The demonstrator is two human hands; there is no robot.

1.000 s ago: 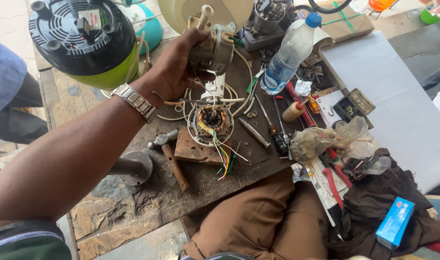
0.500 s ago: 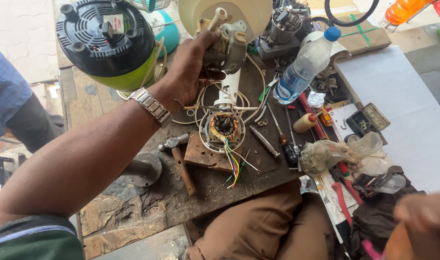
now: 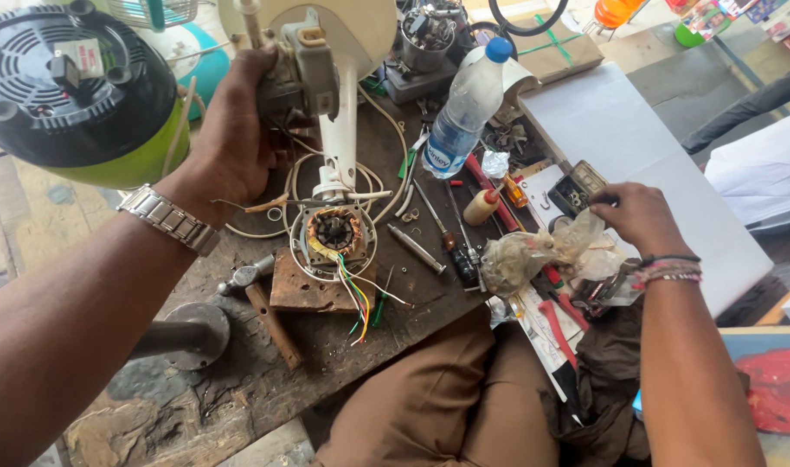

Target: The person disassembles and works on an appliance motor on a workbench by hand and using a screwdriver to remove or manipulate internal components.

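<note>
Gripping a fan motor housing in the left hand, fingers wrapped tight round it, held above the worktop near its far edge. White neck running downward, long axis near upright, toward a copper-wound stator on a wooden block. Pinching a crumpled plastic bag with the right hand, fingers closed on it. Scarred dark wood, littered with screwdrivers, wires, a water bottle.
</note>
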